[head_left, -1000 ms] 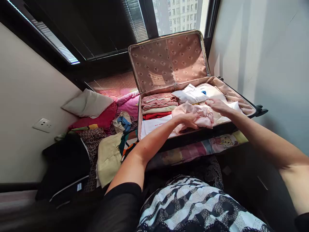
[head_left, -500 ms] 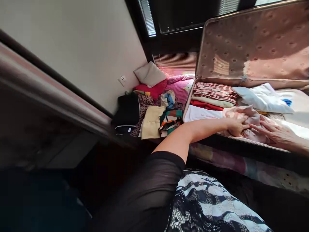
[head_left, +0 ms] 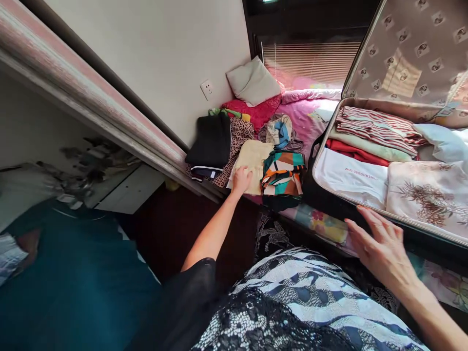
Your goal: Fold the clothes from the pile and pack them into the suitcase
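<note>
My left hand (head_left: 242, 180) rests on a folded cream garment (head_left: 256, 153), thumb apart from the slightly bent fingers; no cloth shows gripped in it. Right of that garment lies a folded green, orange and white patterned cloth (head_left: 283, 174). My right hand (head_left: 383, 248) hovers open in front of the suitcase (head_left: 351, 208), fingers spread and holding nothing. Inside the open suitcase, a folded pale pink garment with a brown plant print (head_left: 429, 190) lies flat beside a white shirt with lettering (head_left: 351, 173). Behind them are a red-and-white striped garment (head_left: 378, 126) and a red one (head_left: 358, 152).
Folded black clothes (head_left: 210, 141) and a brown patterned cloth (head_left: 241, 130) lie left of the cream garment. Behind are a crumpled cloth with blue (head_left: 281, 132) and a pale cushion (head_left: 254, 80) against the wall. A pinkish frame edge (head_left: 109, 102) slants across the left.
My left hand has left the pink garment in the suitcase and moved left onto the cream garment. My right hand has drawn back off the pink garment, which now lies flat. The view has shifted left.
</note>
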The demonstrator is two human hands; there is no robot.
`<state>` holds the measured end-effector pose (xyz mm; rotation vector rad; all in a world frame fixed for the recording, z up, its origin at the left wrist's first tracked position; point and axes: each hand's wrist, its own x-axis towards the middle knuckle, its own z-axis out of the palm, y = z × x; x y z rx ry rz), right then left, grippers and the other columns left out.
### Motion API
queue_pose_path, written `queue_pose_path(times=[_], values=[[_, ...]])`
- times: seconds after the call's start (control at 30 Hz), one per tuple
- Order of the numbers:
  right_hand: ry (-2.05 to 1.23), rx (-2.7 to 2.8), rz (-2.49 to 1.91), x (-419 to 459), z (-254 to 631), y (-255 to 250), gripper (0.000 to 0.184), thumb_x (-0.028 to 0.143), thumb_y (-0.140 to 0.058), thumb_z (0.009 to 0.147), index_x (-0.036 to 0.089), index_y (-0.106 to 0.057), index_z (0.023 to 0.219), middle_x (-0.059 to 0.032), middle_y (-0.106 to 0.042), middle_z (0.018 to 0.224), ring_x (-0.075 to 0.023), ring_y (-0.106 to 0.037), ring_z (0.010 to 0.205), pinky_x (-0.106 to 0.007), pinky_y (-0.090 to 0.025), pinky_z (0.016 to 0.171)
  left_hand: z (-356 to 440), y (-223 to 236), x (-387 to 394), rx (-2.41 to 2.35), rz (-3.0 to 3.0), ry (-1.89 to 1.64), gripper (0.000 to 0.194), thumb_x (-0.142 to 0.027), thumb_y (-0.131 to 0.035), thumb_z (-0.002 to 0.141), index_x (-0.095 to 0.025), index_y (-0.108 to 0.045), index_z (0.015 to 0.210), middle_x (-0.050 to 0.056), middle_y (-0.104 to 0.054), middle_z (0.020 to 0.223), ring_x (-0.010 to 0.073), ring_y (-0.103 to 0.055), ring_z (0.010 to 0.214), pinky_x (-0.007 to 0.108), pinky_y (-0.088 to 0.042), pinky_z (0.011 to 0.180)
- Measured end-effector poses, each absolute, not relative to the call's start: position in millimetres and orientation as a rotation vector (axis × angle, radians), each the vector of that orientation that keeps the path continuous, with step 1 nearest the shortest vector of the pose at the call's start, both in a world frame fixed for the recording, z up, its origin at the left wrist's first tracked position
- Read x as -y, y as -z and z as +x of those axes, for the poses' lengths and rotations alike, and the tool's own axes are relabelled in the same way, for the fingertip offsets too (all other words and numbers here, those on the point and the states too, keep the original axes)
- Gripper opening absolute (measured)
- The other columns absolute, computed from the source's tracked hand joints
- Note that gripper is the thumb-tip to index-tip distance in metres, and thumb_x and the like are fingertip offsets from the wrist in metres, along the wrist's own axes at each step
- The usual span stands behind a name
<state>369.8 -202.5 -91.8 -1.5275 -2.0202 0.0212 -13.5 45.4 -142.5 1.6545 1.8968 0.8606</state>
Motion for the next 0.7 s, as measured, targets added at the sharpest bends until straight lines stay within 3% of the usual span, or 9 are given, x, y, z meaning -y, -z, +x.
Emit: queue_pose_path(times=[0.07,0.2,0.33,0.4,0.47,0.53,0.7], values=[[-0.094,2.093,-1.415,188.9,332.7,108.3,0.086,0.027,-0.059,0.099,0.067,-0.030,0.169,-0.0038,-0.050,0.170,-0.0423,-0.054,0.151,-0.076,-0.054,0.110,-31.0,160.9,-34.7,-1.987,1.649,-0.824,0.032,-0.014,-0.066,0.095,-0.013,-0.072,0.126,0.020,-0.071,0.134,0.0298,-0.072,0.123,0.045,-0.058,0.111],[-0.337,2.335,-1.295,145.6,286.6,149.8,0.064,0.018,-0.049,0.103,0.038,-0.054,0.164,-0.0140,-0.051,0.168,-0.0390,-0.056,0.150,-0.067,-0.057,0.114,-12.7,182.9,1.2,-1.733,1.918,-0.736,0.051,-0.020,-0.077,0.092,-0.016,-0.066,0.141,0.019,-0.066,0.145,0.0313,-0.064,0.138,0.046,-0.051,0.120],[-0.401,2.321,-1.329,93.0,262.6,182.6,0.068,0.015,-0.046,0.103,0.022,-0.044,0.171,-0.0244,-0.038,0.174,-0.0423,-0.043,0.159,-0.069,-0.049,0.120,21.3,188.0,10.8,-1.533,2.206,-0.596,0.105,-0.030,-0.094,0.078,-0.019,-0.042,0.169,0.023,-0.034,0.177,0.0406,-0.031,0.166,0.055,-0.032,0.133],[-0.374,2.299,-1.337,74.3,256.1,191.1,0.074,0.016,-0.049,0.102,0.018,-0.035,0.175,-0.0263,-0.033,0.175,-0.0430,-0.033,0.165,-0.071,-0.043,0.125,33.1,185.6,1.0,-1.494,2.296,-0.524,0.114,-0.030,-0.094,0.078,-0.019,-0.033,0.174,0.023,-0.025,0.182,0.0427,-0.021,0.170,0.059,-0.026,0.135],[-0.367,2.275,-1.368,66.0,252.8,196.3,0.076,0.018,-0.050,0.101,0.018,-0.033,0.175,-0.0243,-0.038,0.172,-0.0414,-0.032,0.165,-0.070,-0.041,0.127,41.6,181.9,-14.4,-1.415,2.372,-0.434,0.114,-0.029,-0.091,0.080,-0.019,-0.030,0.176,0.022,-0.027,0.182,0.0426,-0.018,0.170,0.061,-0.023,0.135],[-0.371,2.240,-1.419,69.0,252.7,200.7,0.073,0.020,-0.050,0.100,0.019,-0.040,0.172,-0.0220,-0.047,0.167,-0.0405,-0.041,0.160,-0.068,-0.044,0.125,48.0,178.9,-32.1,-1.284,2.427,-0.325,0.106,-0.026,-0.086,0.084,-0.019,-0.033,0.175,0.020,-0.035,0.179,0.0404,-0.026,0.168,0.058,-0.026,0.134],[-0.374,2.002,-1.520,105.5,266.4,215.9,0.054,0.024,-0.049,0.100,0.020,-0.063,0.152,-0.0200,-0.064,0.149,-0.0357,-0.062,0.138,-0.063,-0.051,0.120,56.6,180.8,-75.8,-1.080,2.371,-0.210,0.059,-0.012,-0.063,0.091,-0.019,-0.070,0.149,0.016,-0.069,0.150,0.0339,-0.061,0.143,0.049,-0.042,0.123]])
